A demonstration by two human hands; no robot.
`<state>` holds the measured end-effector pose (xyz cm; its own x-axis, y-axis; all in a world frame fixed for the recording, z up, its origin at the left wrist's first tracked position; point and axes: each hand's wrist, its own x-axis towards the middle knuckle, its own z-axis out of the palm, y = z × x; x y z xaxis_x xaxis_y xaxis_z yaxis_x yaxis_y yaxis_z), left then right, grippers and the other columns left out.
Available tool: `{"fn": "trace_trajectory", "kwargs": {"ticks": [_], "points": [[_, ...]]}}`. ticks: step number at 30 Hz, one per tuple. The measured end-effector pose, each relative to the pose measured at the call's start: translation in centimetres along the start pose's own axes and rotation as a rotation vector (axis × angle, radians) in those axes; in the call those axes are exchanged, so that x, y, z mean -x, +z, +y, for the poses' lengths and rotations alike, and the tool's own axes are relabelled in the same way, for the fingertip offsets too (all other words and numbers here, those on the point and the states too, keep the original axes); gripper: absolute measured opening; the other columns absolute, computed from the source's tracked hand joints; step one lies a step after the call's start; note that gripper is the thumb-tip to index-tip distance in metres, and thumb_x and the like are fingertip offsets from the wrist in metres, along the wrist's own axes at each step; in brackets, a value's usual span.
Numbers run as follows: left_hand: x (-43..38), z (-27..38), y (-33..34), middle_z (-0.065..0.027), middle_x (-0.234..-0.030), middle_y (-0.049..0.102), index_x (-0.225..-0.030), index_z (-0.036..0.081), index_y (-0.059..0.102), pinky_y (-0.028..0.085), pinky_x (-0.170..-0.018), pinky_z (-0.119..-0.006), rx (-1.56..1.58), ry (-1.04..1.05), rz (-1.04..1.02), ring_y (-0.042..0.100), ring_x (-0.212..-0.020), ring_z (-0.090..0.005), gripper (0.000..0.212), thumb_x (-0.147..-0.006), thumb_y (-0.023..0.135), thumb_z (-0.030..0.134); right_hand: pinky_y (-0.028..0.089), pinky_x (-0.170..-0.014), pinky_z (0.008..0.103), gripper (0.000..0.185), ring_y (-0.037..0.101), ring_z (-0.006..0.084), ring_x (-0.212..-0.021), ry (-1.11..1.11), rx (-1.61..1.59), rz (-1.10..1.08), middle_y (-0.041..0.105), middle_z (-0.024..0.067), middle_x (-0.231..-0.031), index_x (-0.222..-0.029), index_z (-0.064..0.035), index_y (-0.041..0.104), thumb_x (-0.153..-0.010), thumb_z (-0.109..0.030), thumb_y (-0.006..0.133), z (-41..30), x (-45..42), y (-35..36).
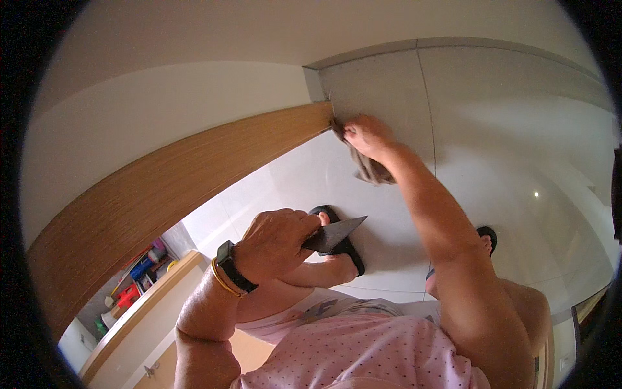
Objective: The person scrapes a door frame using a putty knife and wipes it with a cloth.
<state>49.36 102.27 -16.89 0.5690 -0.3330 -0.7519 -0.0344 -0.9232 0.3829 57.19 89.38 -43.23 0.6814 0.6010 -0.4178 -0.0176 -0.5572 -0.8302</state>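
Note:
My left hand (277,238), with a watch and a yellow bangle at its wrist, grips a pointed metal blade (337,233), perhaps a scraper or trowel; its handle is hidden in the fist. The tip points to the right, above my sandalled foot. My right hand (367,136) reaches forward and holds a brown-grey cloth (371,167) that hangs down over the tiles. One end of the cloth is at the foot of a wooden door frame or panel (218,146). The right hand is slightly blurred.
Pale walls (204,97) stand ahead and to the left, meeting the grey tiled floor (379,87). At the lower left, a wood-edged counter or drawer (146,311) stands by mixed items, among them a red object (128,295). My black sandals (357,255) are on the floor.

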Motion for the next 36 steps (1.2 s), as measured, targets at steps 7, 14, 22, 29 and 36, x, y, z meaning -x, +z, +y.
{"fn": "trace_trajectory", "kwargs": {"ticks": [7, 14, 22, 29, 36], "points": [[-0.7, 1.5, -0.2, -0.0139, -0.089, 0.060, -0.101, 0.003, 0.063, 0.051, -0.070, -0.038, 0.214, 0.101, 0.319, 0.061, -0.079, -0.0332, 0.024, -0.081, 0.066, 0.016, 0.047, -0.089, 0.0351, 0.027, 0.059, 0.0241, -0.106, -0.338, -0.024, 0.036, 0.064, 0.0104, -0.112, -0.100, -0.0078, 0.068, -0.093, -0.032, 0.059, -1.9, 5.5, -6.6], [-0.7, 1.7, 0.1, -0.0161, -0.099, 0.066, -0.109, -0.001, 0.061, 0.053, -0.069, -0.034, 0.595, -0.147, 0.548, 0.065, -0.085, -0.0253, 0.021, -0.093, 0.059, 0.013, 0.049, -0.083, 0.0315, 0.052, 0.059, 0.0162, -0.093, -0.458, -1.110, -0.701, 0.061, 0.0072, -0.097, -0.140, -0.0107, 0.037, -0.097, -0.031, 0.058, -6.9, 10.0, -4.1], [-0.6, 1.5, -2.1, -0.0093, -0.077, 0.067, -0.117, 0.002, 0.060, 0.053, -0.060, -0.032, 0.182, -0.297, 0.352, 0.067, -0.066, -0.0199, 0.059, -0.082, 0.071, 0.049, 0.043, -0.061, 0.0237, 0.062, 0.045, 0.0097, -0.067, -0.075, -1.161, -0.285, 0.049, 0.0020, -0.087, -0.153, -0.0146, 0.016, -0.098, -0.011, 0.045, -8.3, 11.4, -5.6], [1.1, 1.5, -2.9, -0.0053, -0.077, 0.067, -0.110, 0.007, 0.065, 0.053, -0.065, -0.029, 0.229, -0.328, 0.547, 0.066, -0.072, -0.0150, 0.040, -0.076, 0.080, 0.021, 0.038, -0.042, 0.0219, 0.042, 0.042, 0.0055, -0.050, 0.100, -0.634, -0.128, 0.050, 0.0000, -0.077, -0.145, -0.0134, 0.039, -0.103, -0.022, 0.039, -5.2, 10.7, -4.5], [2.6, 0.4, -3.0, -0.0111, -0.087, 0.069, -0.103, 0.005, 0.066, 0.052, -0.069, -0.031, 0.098, -0.200, 0.715, 0.067, -0.078, -0.0185, 0.033, -0.075, 0.081, 0.016, 0.036, -0.039, 0.0242, 0.037, 0.042, 0.0072, -0.044, 0.008, -0.435, -0.019, 0.045, -0.0012, -0.061, -0.136, -0.0128, 0.050, -0.102, -0.028, 0.045, -4.3, 10.2, -2.3]]}}
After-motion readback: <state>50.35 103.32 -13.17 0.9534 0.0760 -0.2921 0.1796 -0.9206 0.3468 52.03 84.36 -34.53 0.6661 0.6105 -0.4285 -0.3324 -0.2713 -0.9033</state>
